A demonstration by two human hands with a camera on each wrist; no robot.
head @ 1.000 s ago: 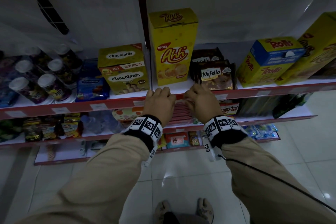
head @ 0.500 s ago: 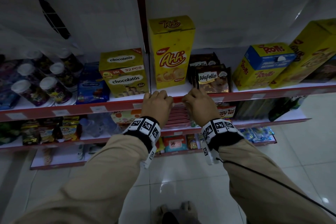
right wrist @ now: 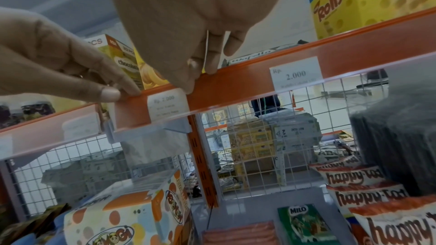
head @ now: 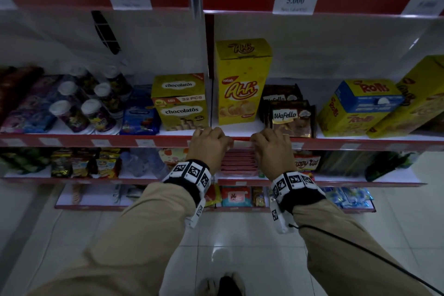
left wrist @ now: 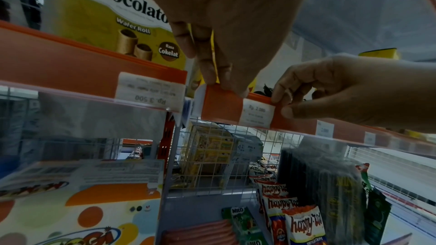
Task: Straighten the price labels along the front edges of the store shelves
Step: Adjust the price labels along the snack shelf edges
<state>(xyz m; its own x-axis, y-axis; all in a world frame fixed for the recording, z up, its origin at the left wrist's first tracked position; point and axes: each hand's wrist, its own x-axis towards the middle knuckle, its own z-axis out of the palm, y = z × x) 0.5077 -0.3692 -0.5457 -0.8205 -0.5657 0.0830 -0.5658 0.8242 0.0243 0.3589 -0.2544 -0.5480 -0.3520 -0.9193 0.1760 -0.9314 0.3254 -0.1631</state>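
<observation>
White "Rp. 2.000" price label (left wrist: 256,113), level

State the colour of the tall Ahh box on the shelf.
Yellow, with red lettering; the Ahh box shows best in the head view.

White Rp 2.000 price label (left wrist: 257,113) sits in red shelf-edge strip (left wrist: 221,105), behind clear cover, roughly level, small print unreadable.

Orange shelf edge (right wrist: 247,79) bearing white price label (right wrist: 168,104); yellow wafer box (head: 179,101) at nine o'clock; blue-topped yellow box (head: 358,106) at three o'clock; black-and-white checked wristbands (head: 189,172); tan sleeves (head: 134,235).
</observation>
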